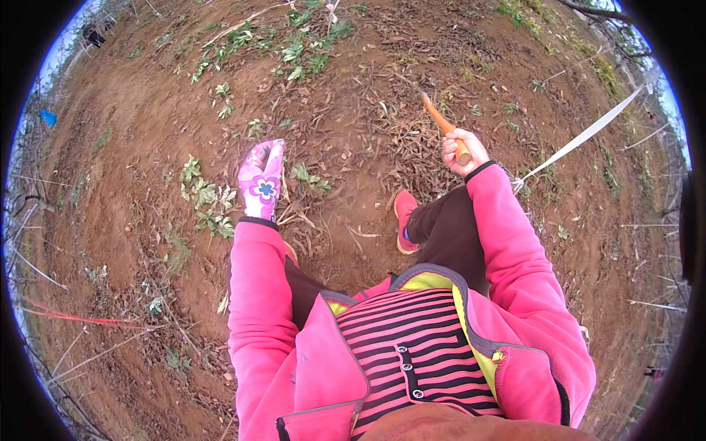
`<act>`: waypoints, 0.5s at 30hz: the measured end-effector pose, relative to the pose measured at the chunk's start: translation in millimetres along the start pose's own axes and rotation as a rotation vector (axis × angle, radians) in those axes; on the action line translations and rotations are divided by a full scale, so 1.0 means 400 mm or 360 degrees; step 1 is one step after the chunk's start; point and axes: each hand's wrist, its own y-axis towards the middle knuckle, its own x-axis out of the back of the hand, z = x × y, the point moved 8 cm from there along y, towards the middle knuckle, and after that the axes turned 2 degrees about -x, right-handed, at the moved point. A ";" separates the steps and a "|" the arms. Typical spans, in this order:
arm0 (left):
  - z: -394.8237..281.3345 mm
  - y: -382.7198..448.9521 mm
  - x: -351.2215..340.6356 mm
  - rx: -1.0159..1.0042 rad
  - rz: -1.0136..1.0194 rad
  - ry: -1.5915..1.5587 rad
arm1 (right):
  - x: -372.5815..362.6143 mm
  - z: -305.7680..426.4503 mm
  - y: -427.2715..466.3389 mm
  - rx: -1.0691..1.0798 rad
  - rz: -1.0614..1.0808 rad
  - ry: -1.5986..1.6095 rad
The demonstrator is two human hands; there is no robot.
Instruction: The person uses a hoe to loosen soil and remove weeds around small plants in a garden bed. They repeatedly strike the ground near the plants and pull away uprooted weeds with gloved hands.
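Note:
My right hand (463, 151), bare, is shut around the curved orange handle of a hand tool (437, 114). The tool's thin dark blade points away to the upper left and blurs into the leaf litter, so its exact kind is unclear. My left hand (262, 179) wears a pink-and-white flowered glove and hangs above the soil, left of the tool. Its fingers are curled in towards the thumb; whether anything is between them is hidden. Just left of the glove grow small leafy plants (207, 198), and dry stalks (300, 212) lie below it on its right.
Brown, sloping soil (149, 132) is strewn with dead leaves (408, 160). A white strap (579, 135) stretches knotted at my right side. Red cords (83, 317) and pale strings run at left. Green foliage (309, 52) lies ahead; bare branches (598, 14) hang upper right.

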 end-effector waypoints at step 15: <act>0.117 0.018 -0.021 0.0050 0.0066 0.0543 | 0.067 -0.591 0.162 -0.0285 -0.0439 -0.0908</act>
